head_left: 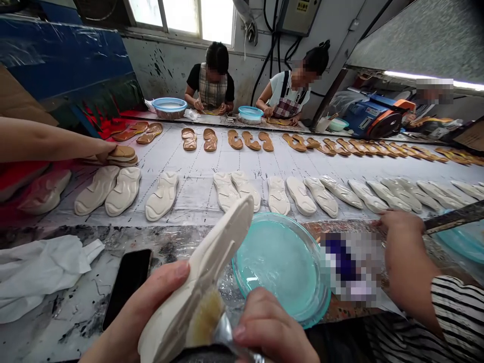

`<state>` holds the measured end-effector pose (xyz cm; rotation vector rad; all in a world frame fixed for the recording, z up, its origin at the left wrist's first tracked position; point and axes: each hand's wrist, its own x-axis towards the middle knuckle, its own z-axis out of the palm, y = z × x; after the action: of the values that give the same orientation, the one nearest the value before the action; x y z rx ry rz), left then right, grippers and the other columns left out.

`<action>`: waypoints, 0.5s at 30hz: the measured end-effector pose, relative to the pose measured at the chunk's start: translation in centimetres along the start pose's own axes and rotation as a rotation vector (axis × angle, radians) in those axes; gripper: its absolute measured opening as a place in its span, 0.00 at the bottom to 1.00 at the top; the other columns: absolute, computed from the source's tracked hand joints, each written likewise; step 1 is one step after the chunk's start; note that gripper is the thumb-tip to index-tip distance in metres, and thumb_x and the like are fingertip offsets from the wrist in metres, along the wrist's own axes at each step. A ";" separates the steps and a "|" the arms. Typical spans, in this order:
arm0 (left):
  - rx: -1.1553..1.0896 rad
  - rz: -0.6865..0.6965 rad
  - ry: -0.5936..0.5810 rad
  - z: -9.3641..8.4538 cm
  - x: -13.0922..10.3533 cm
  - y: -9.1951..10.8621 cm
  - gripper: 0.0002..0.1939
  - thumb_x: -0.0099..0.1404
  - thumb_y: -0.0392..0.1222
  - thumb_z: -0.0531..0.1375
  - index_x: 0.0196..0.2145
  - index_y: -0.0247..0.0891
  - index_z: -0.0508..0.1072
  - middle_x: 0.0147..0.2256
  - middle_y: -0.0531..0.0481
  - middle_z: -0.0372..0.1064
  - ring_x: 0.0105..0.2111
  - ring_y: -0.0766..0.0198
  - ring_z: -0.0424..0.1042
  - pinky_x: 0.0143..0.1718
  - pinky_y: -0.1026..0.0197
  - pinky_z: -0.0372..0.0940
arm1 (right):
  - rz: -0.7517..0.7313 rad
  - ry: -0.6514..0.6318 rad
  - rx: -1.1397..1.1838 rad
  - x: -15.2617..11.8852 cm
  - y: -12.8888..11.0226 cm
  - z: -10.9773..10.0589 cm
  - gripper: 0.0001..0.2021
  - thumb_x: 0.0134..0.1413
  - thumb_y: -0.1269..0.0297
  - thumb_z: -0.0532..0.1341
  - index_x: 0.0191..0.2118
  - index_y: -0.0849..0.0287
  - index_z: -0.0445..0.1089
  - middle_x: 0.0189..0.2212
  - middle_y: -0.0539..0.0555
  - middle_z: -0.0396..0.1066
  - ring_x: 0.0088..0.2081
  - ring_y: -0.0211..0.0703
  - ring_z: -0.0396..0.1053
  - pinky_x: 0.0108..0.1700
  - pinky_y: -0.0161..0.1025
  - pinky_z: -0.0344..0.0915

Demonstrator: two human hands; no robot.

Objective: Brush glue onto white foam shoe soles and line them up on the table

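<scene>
Clutching a cream foot-shaped sole (209, 250) in my left grip (147, 297), right grip (274, 327) pinching a yellow-bristled, metal-collared brush (207, 315), round teal plastic basin (322, 298) at sole's 3 o'clock.

Brush (206, 316) against white sole (223, 229)

Occlusions, crops, unreadable bits — worn head view.
Left hand's (157, 287) fingers mostly hidden behind the white shoe sole (172, 305); brush (206, 315) handle lost under the right hand (272, 322), which the bottom edge crops. White cloth (38, 272) cut at left, striped sleeve (459, 307) and far teal basin (465, 242) at right. Pixelated item (351, 267) unidentifiable — electrical box label (302, 5) too small to read.
</scene>
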<state>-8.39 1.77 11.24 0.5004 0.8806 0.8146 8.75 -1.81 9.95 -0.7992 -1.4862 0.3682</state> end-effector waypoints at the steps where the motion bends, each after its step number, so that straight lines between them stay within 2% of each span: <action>1: 0.013 0.011 -0.010 0.6 -0.3 0.1 0.09 0.58 0.45 0.67 0.28 0.36 0.82 0.23 0.47 0.77 0.21 0.60 0.71 0.24 0.63 0.69 | -0.023 0.000 -0.005 0.6 0.2 -0.5 0.06 0.64 0.61 0.58 0.37 0.57 0.68 0.20 0.47 0.69 0.19 0.33 0.64 0.24 0.35 0.61; 6: 0.065 0.060 -0.020 2.3 -1.0 0.8 0.08 0.56 0.44 0.69 0.28 0.36 0.83 0.22 0.47 0.76 0.22 0.60 0.71 0.27 0.64 0.67 | -0.092 -0.033 -0.013 1.9 0.5 -1.7 0.04 0.61 0.66 0.59 0.38 0.58 0.70 0.21 0.47 0.70 0.19 0.33 0.65 0.26 0.38 0.61; 9: 0.184 0.124 -0.024 2.2 -0.9 1.0 0.08 0.57 0.44 0.68 0.28 0.37 0.84 0.23 0.46 0.76 0.27 0.56 0.73 0.38 0.58 0.70 | -0.071 -0.037 -0.088 1.5 0.0 -1.8 0.05 0.56 0.71 0.61 0.39 0.58 0.70 0.23 0.47 0.71 0.21 0.34 0.67 0.30 0.40 0.64; 11: 0.303 0.174 0.021 2.1 -0.8 1.0 0.10 0.58 0.47 0.66 0.31 0.40 0.85 0.34 0.44 0.79 0.41 0.48 0.75 0.50 0.54 0.67 | -0.061 0.032 -0.220 1.3 -0.6 -1.7 0.09 0.52 0.76 0.61 0.38 0.59 0.71 0.23 0.48 0.70 0.23 0.34 0.67 0.33 0.41 0.66; 13: 0.460 0.247 0.085 1.9 -0.9 0.7 0.13 0.59 0.52 0.65 0.35 0.43 0.85 0.48 0.44 0.77 0.56 0.42 0.66 0.58 0.51 0.62 | -0.100 0.040 -0.375 1.4 -1.1 -1.7 0.10 0.49 0.79 0.60 0.37 0.61 0.72 0.23 0.49 0.71 0.25 0.35 0.67 0.35 0.41 0.67; 15: 0.615 0.325 0.146 1.6 -1.0 0.3 0.16 0.60 0.55 0.64 0.40 0.48 0.84 0.56 0.46 0.70 0.63 0.40 0.56 0.61 0.49 0.58 | -0.152 0.004 -0.484 1.8 -1.4 -1.6 0.10 0.48 0.80 0.61 0.37 0.63 0.72 0.24 0.50 0.73 0.27 0.36 0.68 0.37 0.40 0.69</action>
<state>-7.54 1.05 12.81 1.1574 1.2081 0.8752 10.14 -1.94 12.37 -1.0545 -1.6451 -0.1165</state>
